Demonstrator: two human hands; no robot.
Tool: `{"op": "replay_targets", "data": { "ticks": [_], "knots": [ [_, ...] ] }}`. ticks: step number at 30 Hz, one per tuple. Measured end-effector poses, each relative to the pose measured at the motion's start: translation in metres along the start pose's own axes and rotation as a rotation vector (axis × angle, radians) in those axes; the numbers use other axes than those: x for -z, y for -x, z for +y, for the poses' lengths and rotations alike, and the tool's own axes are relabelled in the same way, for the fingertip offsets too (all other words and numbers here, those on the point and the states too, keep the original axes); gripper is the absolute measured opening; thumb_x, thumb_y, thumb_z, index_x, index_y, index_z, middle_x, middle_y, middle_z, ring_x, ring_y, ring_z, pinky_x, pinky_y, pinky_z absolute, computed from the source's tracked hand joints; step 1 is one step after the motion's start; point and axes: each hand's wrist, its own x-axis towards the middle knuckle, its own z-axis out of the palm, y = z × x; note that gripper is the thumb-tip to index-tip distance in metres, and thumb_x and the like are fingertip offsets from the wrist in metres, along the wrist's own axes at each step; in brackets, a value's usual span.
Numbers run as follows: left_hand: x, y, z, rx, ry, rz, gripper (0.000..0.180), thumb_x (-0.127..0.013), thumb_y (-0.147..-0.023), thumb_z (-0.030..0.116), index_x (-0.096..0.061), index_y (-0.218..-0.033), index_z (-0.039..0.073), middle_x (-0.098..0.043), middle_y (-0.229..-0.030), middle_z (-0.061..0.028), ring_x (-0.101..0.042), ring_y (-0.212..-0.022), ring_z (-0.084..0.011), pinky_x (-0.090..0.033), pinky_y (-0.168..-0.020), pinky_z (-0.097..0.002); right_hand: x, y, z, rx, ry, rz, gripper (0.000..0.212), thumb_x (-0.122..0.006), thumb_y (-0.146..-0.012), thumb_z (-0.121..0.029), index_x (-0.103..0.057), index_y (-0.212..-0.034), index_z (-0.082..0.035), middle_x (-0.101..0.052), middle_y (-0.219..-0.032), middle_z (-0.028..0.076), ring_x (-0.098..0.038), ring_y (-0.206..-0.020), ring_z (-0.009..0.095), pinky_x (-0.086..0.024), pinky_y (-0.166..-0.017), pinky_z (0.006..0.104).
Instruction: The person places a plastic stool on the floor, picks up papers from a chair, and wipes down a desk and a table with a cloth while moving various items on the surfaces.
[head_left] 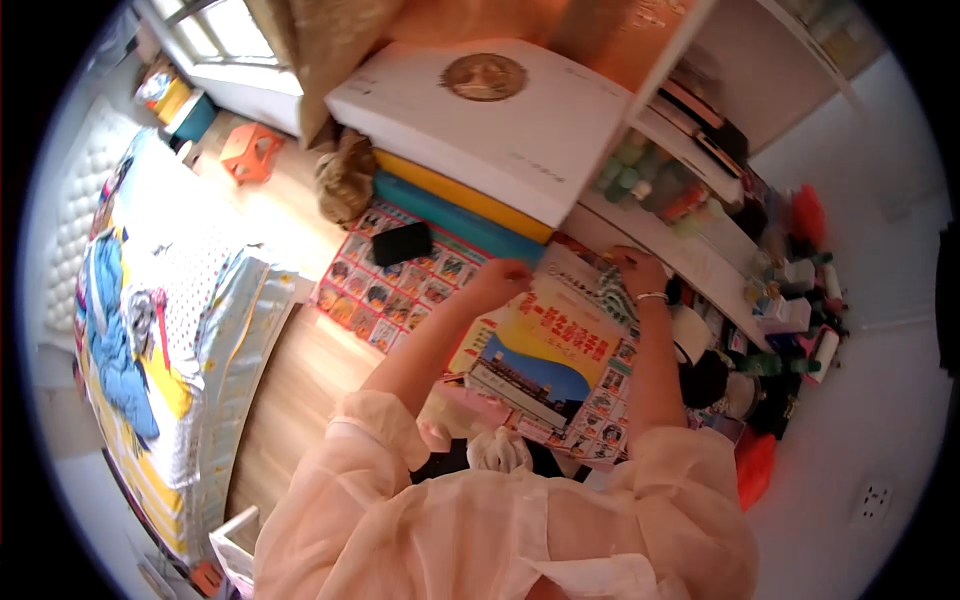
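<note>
Lowest in view, a sheer peach shirt (430, 530), both forearms reaching forward over a worktop cover (360, 300) printed with rows of small red-bordered pictures. Between the forearms, a yellow panel (545, 352) with a long building against blue; part of the cover or a separate piece on top, impossible to tell. Just past it, between the hands, a pale printed strip (572, 278). At its left, the left hand (503, 283), fingers curled inward; pinching or merely resting, not clear. At its right, the right hand (637, 270), fingers bent down onto or just beside a grey-green patterned item (613, 292); grip hidden.

By judgement, cover already spread mostly flat; pale printed strip and patterned item apparently the part being dealt with; anything else left, impossible to judge.

As for writing, bold red characters across the yellow panel, fainter lines on the pale printed strip, picture captions too small to read.

Farther off, a black phone (402, 244) at left on the cover; then a white box (440, 130) with a round bronze emblem and faint small print, no legible brand. Beyond, at far left, a bed (180, 300) and an orange stool (250, 150).
</note>
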Motion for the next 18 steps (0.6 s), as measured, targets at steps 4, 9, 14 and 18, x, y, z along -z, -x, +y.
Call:
{"op": "replay_targets", "data": {
  "ticks": [4,9,14,18],
  "knots": [
    [0.074,0.064,-0.094,0.074,-0.378,0.490,0.022,-0.054,-0.071,0.018,-0.055,-0.090,0.007,-0.055,-0.094,-0.0121,-0.055,-0.082,-0.0292,-0.043,-0.069,-0.0381,-0.007,0.007,-0.021,-0.094,-0.056,-0.049,0.021,-0.049,-0.078,-0.030,-0.062,-0.090,-0.019,-0.059,-0.090,0.009,-0.056,-0.079,0.024,-0.045,-0.066,0.0335],
    [0.130,0.094,-0.106,0.213,-0.534,0.664,0.044,-0.058,-0.068,0.018,-0.042,-0.108,0.010,-0.039,-0.117,-0.0105,-0.049,-0.093,-0.0309,-0.042,-0.074,-0.0391,-0.044,0.035,-0.058,-0.199,-0.007,0.187,0.022,-0.052,-0.076,-0.023,-0.060,-0.091,-0.009,-0.059,-0.083,0.013,-0.055,-0.075,0.025,-0.044,-0.071,0.0336],
    [0.137,0.055,-0.096,0.316,-0.838,0.365,0.069,-0.064,-0.062,0.038,-0.033,-0.118,0.011,-0.040,-0.116,-0.0167,-0.043,-0.102,-0.0316,-0.037,-0.083,-0.0414,-0.070,0.105,-0.083,-0.098,-0.411,-0.276,0.029,-0.053,-0.075,-0.033,-0.059,-0.087,-0.008,-0.060,-0.082,0.010,-0.056,-0.076,0.022,-0.044,-0.068,0.0321],
    [0.155,0.044,-0.070,-0.164,-0.821,0.326,0.072,-0.066,-0.053,0.050,-0.045,-0.111,0.013,-0.050,-0.108,-0.0091,-0.048,-0.097,-0.0264,-0.041,-0.079,-0.0365,-0.069,0.148,-0.125,-0.001,-0.528,-0.335,0.026,-0.054,-0.074,-0.027,-0.059,-0.086,-0.004,-0.060,-0.078,0.011,-0.057,-0.073,0.018,-0.044,-0.067,0.0287]
  ]
}}
